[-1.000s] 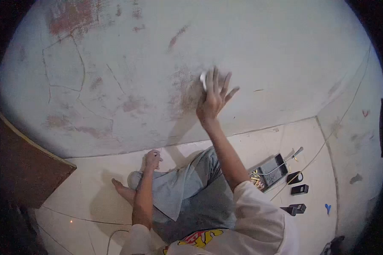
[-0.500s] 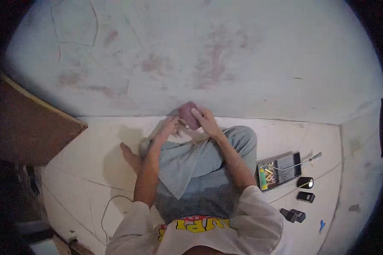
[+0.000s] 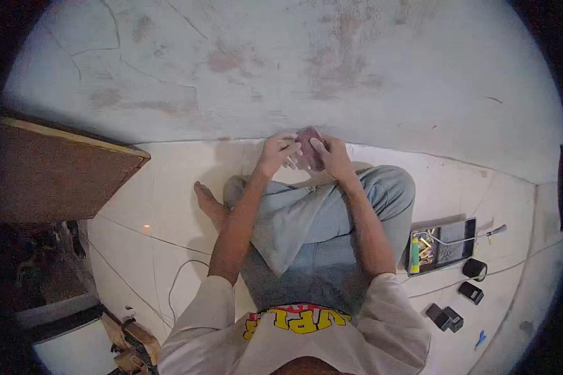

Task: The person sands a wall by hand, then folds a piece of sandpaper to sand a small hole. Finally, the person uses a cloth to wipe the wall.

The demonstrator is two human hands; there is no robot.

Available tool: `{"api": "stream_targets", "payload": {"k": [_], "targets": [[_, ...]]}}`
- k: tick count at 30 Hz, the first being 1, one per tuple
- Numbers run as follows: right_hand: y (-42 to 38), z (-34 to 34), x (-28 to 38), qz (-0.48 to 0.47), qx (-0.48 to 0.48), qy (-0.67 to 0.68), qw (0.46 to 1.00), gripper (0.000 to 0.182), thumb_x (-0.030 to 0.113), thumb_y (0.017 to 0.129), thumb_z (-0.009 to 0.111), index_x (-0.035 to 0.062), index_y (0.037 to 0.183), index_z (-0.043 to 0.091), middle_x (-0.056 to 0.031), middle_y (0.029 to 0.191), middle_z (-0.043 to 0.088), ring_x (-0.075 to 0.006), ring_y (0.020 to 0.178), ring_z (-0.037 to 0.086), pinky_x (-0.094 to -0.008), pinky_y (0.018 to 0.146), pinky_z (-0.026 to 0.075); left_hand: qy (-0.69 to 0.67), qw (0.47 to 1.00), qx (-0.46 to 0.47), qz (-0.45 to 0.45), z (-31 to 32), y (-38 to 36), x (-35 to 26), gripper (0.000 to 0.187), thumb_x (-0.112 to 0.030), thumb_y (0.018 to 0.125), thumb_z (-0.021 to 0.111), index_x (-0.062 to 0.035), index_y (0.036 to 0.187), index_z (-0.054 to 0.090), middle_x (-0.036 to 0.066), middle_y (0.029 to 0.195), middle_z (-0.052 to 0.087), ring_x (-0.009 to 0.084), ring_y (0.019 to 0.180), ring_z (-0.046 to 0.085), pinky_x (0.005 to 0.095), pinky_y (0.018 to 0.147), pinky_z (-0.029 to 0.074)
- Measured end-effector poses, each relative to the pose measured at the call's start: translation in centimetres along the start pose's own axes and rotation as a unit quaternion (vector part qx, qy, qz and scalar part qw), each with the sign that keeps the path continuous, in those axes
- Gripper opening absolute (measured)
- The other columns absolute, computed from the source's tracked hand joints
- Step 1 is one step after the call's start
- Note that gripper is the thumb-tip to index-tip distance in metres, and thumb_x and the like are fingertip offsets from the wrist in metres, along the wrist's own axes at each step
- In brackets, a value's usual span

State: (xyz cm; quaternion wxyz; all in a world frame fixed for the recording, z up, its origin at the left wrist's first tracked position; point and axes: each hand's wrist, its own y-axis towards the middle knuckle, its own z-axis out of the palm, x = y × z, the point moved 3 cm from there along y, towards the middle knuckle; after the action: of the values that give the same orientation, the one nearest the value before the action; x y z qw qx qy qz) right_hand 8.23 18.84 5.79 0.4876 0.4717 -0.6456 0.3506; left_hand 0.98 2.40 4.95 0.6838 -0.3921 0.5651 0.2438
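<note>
A folded maroon sheet that looks like sandpaper (image 3: 311,150) is held up near the foot of the wall, above my crossed legs (image 3: 306,219). My right hand (image 3: 336,159) is closed on its right side, with the thumb pressed on the front face. My left hand (image 3: 276,155) is at the sheet's left edge. Its fingers are curved and apart, with pale tips; whether they touch the sheet is hard to make out. Ahead is the pale wall (image 3: 269,81), marked with brownish scuffed patches.
To the right, a black tray (image 3: 461,248) holds brass-coloured pieces and a green-yellow tube. Beside it on the tiled floor lie a black round object (image 3: 475,269), several small black blocks (image 3: 470,293) and a blue item (image 3: 480,339). A brown panel (image 3: 69,169) juts in at left; a cable (image 3: 172,290) runs behind.
The view has tilted down and turned left, so more floor shows. The sheet has turned in my right hand, and my left hand's fingers have come up along its left edge.
</note>
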Motion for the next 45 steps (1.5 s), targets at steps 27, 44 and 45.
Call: {"api": "stream_targets", "payload": {"k": [27, 44, 45], "targets": [[0.3, 0.3, 0.8, -0.044, -0.012, -0.066, 0.997, 0.038, 0.029, 0.090, 0.054, -0.0065, 0.082, 0.062, -0.0242, 0.065, 0.059, -0.0373, 0.059, 0.058, -0.0422, 0.059, 0.043, -0.001, 0.997, -0.076, -0.006, -1.1, 0.4, 0.1, 0.018, -0.011, 0.079, 0.071, 0.0009, 0.087, 0.060, 0.007, 0.075, 0.064, 0.0112, 0.059, 0.060, 0.0239, 0.046, 0.050], [0.7, 0.8, -0.3, -0.010, 0.010, -0.167, 0.986, 0.038, 0.028, 0.086, 0.061, -0.0025, 0.108, 0.062, -0.0252, 0.090, 0.065, -0.0381, 0.084, 0.064, -0.0409, 0.075, 0.048, -0.022, 0.992, -0.083, -0.096, -1.9, 0.3, 1.1, 0.025, -0.014, 0.078, 0.073, 0.0017, 0.094, 0.062, 0.009, 0.082, 0.065, 0.0132, 0.062, 0.060, 0.0265, 0.046, 0.052], [0.9, 1.0, -0.6, -0.010, 0.011, -0.166, 0.986, 0.038, 0.028, 0.086, 0.061, -0.0025, 0.108, 0.062, -0.0252, 0.090, 0.065, -0.0381, 0.084, 0.064, -0.0409, 0.075, 0.048, -0.034, 0.991, -0.089, -0.097, -1.9, 0.2, 1.0, 0.025, -0.013, 0.078, 0.072, 0.0019, 0.095, 0.062, 0.010, 0.084, 0.065, 0.0136, 0.064, 0.061, 0.0267, 0.047, 0.053]]}}
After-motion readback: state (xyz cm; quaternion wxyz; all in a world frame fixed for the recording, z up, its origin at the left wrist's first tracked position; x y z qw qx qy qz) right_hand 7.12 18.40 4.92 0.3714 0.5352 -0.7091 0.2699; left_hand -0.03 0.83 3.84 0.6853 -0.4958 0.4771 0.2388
